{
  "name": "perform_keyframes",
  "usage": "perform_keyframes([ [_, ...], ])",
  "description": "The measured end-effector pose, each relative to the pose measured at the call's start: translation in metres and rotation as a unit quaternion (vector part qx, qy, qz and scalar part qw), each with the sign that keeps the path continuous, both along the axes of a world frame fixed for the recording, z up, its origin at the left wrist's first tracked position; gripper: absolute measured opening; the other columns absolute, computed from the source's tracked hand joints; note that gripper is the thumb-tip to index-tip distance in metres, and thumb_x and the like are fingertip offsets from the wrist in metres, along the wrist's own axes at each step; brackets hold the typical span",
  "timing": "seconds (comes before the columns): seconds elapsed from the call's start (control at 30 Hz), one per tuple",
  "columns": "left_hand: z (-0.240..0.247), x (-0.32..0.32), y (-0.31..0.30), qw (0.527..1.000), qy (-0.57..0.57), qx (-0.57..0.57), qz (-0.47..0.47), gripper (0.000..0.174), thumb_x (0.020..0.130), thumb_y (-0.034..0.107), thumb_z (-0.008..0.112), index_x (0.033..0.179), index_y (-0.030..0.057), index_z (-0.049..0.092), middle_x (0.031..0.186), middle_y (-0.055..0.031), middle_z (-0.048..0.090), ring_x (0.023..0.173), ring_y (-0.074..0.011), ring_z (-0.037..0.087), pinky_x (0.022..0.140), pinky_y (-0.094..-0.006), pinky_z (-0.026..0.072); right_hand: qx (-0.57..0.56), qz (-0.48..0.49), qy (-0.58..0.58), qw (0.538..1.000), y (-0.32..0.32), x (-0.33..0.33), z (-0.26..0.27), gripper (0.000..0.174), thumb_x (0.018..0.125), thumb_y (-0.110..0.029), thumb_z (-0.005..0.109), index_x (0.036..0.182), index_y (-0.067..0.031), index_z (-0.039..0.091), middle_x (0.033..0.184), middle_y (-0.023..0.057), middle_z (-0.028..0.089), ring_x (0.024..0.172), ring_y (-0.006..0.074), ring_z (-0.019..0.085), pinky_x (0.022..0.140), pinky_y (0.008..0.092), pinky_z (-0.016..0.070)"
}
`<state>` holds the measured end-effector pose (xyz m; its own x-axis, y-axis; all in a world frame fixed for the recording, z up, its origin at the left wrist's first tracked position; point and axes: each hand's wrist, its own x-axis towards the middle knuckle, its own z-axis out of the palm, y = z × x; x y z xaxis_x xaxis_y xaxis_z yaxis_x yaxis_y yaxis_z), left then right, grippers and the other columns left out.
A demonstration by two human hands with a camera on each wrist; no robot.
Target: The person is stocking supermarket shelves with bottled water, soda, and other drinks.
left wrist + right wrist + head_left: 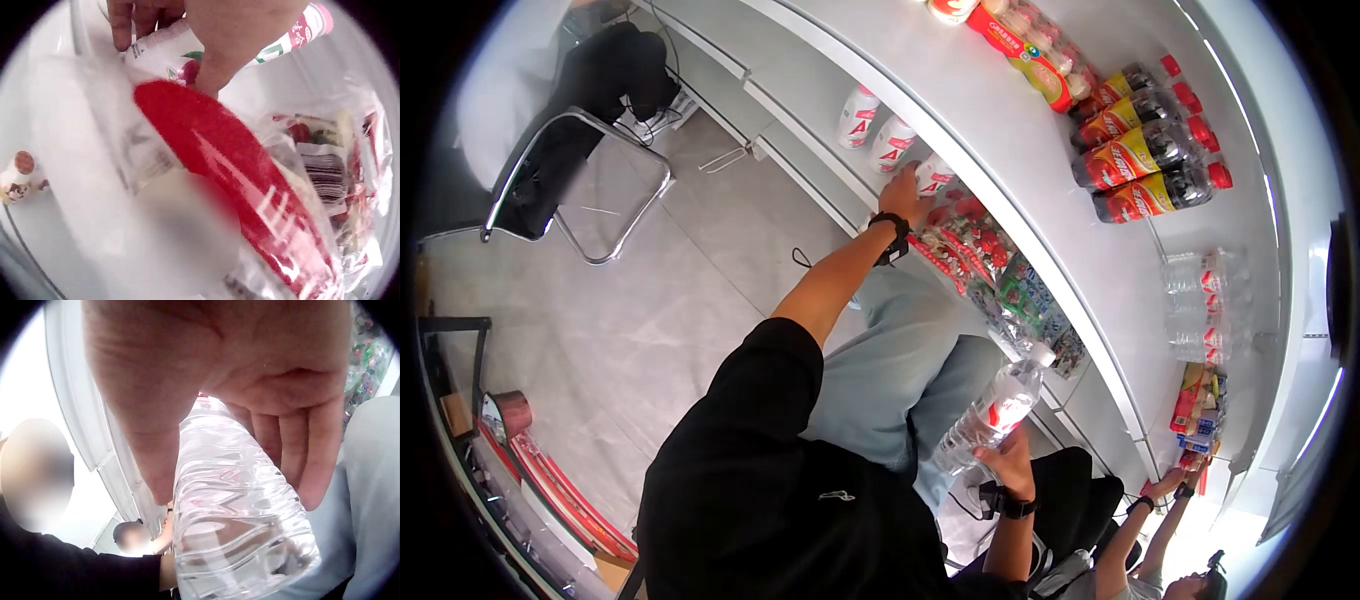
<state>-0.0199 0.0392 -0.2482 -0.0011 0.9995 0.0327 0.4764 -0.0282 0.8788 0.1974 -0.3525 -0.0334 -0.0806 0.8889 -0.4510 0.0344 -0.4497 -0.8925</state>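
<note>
In the head view my left hand (905, 195) reaches onto the lower shelf and grips a white bottle with pink print (933, 175). Seen from the left wrist, thumb and fingers lie on either side of this white bottle (165, 53). Two similar white bottles (875, 130) stand in a row beside it. My right hand (1012, 465) holds a clear plastic water bottle (990, 410) over my lap, tilted, its white cap up and away from me. From the right wrist, the thumb and fingers wrap the ribbed clear bottle (237, 500).
Bagged snacks in red (950, 250) and green packs (1035, 295) lie beside the white bottles. On the upper shelf (1000, 130) are dark drink bottles (1140, 150) and clear bottles (1200, 305). Another person's hands (1170, 485) reach to the shelf's far end. A metal-framed chair (615, 130) stands at left.
</note>
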Motion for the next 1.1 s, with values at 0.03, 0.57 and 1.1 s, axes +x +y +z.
perform_keyframes([
  [0.03, 0.0, 0.004, 0.006, 1.0, 0.006, 0.005, 0.002, 0.074, 0.077, 0.027, 0.077, 0.138, 0.0058, 0.041, 0.122, -0.0184, 0.061, 0.116, -0.0361, 0.058, 0.095, -0.0472, 0.0478, -0.011, 0.008, -0.006, 1.0, 0.0, 0.002, 0.0, 0.064, 0.076, -0.008, 0.086, 0.129, 0.002, 0.052, 0.119, 0.0092, 0.065, 0.111, 0.0197, 0.062, 0.101, 0.0372, 0.0463],
  [0.57, -0.037, 0.009, 0.06, 0.984, -0.081, 0.008, -0.16, 0.066, 0.078, 0.023, 0.074, 0.137, 0.0043, 0.05, 0.134, -0.0212, 0.057, 0.12, -0.0348, 0.057, 0.101, -0.0412, 0.0463, -0.043, 0.022, 0.011, 0.999, 0.004, 0.009, -0.012, 0.074, 0.074, 0.003, 0.084, 0.136, -0.0017, 0.044, 0.125, 0.0086, 0.061, 0.118, 0.0199, 0.058, 0.104, 0.0371, 0.0446],
  [1.1, 0.014, -0.083, 0.04, 0.996, 0.076, 0.044, -0.011, 0.081, 0.081, 0.039, 0.076, 0.138, -0.0015, 0.036, 0.13, -0.0266, 0.053, 0.113, -0.0412, 0.059, 0.094, -0.0459, 0.0497, -0.059, 0.063, 0.011, 0.996, 0.003, -0.004, -0.016, 0.073, 0.072, 0.003, 0.084, 0.136, -0.0003, 0.047, 0.124, 0.0078, 0.062, 0.117, 0.0195, 0.059, 0.104, 0.0373, 0.0436],
])
